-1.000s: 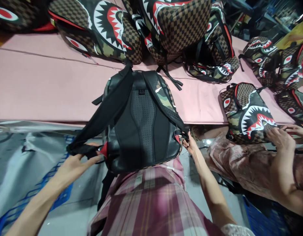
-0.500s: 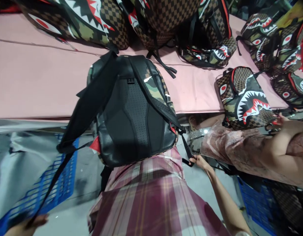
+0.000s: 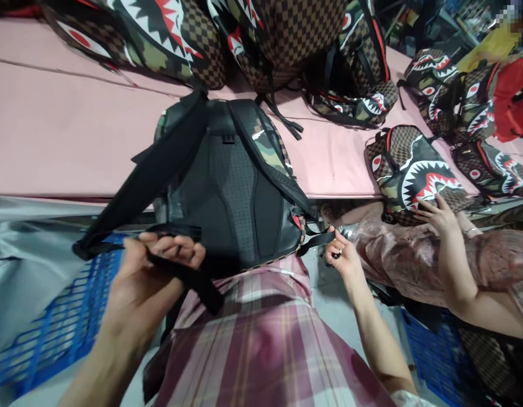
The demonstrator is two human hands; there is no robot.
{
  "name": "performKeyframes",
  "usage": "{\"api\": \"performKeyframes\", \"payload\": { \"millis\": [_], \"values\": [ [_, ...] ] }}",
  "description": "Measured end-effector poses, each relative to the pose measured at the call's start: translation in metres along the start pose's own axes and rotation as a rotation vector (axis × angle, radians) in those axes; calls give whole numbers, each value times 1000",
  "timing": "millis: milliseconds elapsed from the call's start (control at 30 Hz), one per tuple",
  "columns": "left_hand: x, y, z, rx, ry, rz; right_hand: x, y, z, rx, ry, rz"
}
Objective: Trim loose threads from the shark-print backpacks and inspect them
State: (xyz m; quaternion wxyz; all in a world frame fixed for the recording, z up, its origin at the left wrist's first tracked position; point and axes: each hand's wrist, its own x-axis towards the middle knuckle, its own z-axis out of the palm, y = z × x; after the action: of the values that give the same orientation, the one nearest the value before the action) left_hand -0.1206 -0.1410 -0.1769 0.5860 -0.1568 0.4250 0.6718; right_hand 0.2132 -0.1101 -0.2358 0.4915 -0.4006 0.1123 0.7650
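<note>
A black-backed backpack [image 3: 240,192] leans between the pink table edge and my lap, its padded back facing me. My left hand [image 3: 155,265] is closed around the webbing of the left shoulder strap [image 3: 134,186], in front of the bag's lower left. The webbing's loose end [image 3: 202,285] hangs over my fingers toward my lap. At the lower right corner, my right hand [image 3: 344,249] pinches the webbing strap [image 3: 317,242] of the right side. A red tab shows beside that strap.
Several shark-mouth checkered backpacks [image 3: 286,39] lie on the pink table [image 3: 53,130]. To my right, a co-worker's hand [image 3: 443,217] rests on another backpack [image 3: 418,169]. Blue plastic crates [image 3: 61,328] stand on the floor at both sides.
My left hand has come up from the lower left to the bag's lower left corner with the webbing. My right hand has risen slightly. The co-worker's hand has moved onto their bag's front.
</note>
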Motion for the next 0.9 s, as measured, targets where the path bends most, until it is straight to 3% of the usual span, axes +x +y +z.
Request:
{"api": "performKeyframes", "payload": {
  "millis": [67, 167, 267, 367, 533, 633, 800, 900],
  "values": [
    [4, -3, 16, -33, 22, 19, 1, -2, -2, 109, 33, -4],
    [22, 7, 25, -57, 78, 134, -4, -5, -3, 156, 40, -18],
    [43, 19, 28, -57, 109, 243, -16, -8, 5, 117, -75, -52],
    [62, 25, 27, -27, 143, 225, -17, -9, 15, 52, -195, -101],
    [85, 22, 21, -40, 120, 188, 24, 4, 16, -80, 15, -35],
    [89, 20, 21, -44, 117, 182, 44, 12, 7, -125, 41, 7],
    [87, 21, 19, -98, 58, 124, 48, 14, -4, -155, 8, -38],
    [83, 26, 10, -98, -136, -4, 47, 15, -7, -343, -24, -131]
  ]
}}
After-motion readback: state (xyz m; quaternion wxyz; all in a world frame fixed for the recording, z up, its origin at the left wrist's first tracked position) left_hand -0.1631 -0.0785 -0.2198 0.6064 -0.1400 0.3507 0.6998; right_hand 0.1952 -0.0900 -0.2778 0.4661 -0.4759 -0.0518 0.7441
